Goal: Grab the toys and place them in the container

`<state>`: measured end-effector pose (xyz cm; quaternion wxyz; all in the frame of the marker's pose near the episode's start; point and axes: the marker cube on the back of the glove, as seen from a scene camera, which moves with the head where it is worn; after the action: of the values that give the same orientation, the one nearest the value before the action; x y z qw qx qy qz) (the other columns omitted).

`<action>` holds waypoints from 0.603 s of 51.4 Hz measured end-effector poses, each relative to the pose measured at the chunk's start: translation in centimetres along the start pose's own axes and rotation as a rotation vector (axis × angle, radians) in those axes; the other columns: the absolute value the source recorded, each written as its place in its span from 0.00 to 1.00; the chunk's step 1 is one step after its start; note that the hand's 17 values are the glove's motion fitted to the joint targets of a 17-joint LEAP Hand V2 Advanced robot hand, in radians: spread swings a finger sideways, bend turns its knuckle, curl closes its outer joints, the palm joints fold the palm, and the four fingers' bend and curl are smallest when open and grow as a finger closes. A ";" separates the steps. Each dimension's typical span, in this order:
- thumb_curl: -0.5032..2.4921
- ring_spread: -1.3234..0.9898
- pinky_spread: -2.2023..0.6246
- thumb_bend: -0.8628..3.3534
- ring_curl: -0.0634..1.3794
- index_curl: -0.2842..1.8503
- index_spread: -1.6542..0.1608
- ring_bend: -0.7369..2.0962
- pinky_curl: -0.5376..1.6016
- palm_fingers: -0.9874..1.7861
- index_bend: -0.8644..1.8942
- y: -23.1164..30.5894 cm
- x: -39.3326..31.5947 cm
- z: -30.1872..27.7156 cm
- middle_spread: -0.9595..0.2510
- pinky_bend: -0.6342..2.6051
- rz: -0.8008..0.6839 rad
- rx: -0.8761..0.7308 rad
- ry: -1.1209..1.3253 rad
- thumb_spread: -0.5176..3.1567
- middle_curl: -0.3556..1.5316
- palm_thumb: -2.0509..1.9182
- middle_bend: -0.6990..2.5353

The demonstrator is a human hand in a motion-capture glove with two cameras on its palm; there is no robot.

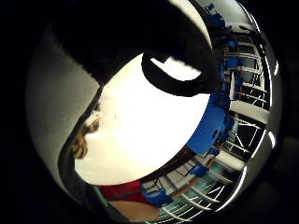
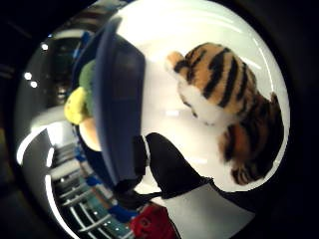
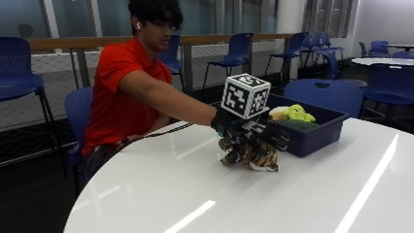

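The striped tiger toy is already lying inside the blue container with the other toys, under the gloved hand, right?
Not quite. The striped tiger toy is on the white table beside the blue container, not inside it, as the outside view shows. It is under the gloved hand.

glossy smooth white table [image 3: 194, 194]; plush striped tiger toy [image 3: 249, 154]; matt dark-blue plastic container [image 3: 310, 131]; black fabric glove on right hand [image 3: 249, 130].

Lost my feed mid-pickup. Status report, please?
Right hand down over the tiger, grip not visible. Tiger on the table, beside the bin. Bin already holds soft toys. Nothing in the way.
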<state>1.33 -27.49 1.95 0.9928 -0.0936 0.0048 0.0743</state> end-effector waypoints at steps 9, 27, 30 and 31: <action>0.25 0.60 0.83 0.20 0.22 0.21 0.73 0.32 0.43 0.28 0.34 -1.1 0.5 2.9 0.77 0.59 0.031 -0.079 0.016 0.42 0.31 0.51 0.26; 0.27 0.54 0.77 0.21 0.31 0.19 0.71 0.51 0.42 0.40 0.35 -1.1 0.1 3.8 0.74 0.60 -0.001 -0.103 0.056 0.46 0.31 0.55 0.28; 0.27 0.50 0.73 0.21 0.33 0.18 0.70 0.54 0.42 0.47 0.35 -1.0 0.1 3.9 0.71 0.60 -0.004 -0.089 0.056 0.47 0.32 0.56 0.30; 0.27 0.49 0.71 0.21 0.32 0.18 0.70 0.55 0.42 0.50 0.34 -0.9 0.1 3.9 0.70 0.60 -0.005 -0.082 0.055 0.47 0.32 0.56 0.31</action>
<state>1.55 -27.64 5.97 0.9878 -0.1361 0.0286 0.0696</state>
